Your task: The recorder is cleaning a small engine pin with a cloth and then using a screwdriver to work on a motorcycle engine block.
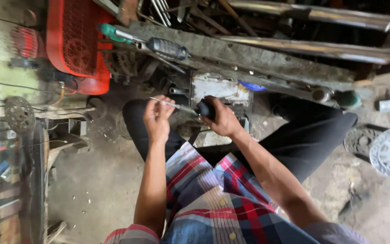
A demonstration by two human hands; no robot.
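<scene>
you hold a screwdriver (190, 108) in both hands at mid-frame.
your right hand (220, 118) is closed round its black handle, your left hand (158, 118) pinches the shaft; over the metal box (220, 90), the tip could slip and jab your left fingers.

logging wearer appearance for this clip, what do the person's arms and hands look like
Both arms are bare from above the elbow down. The left hand and right hand wear no gloves; no rings or watch show. Short plaid shirt sleeves, red, blue and white.
</scene>
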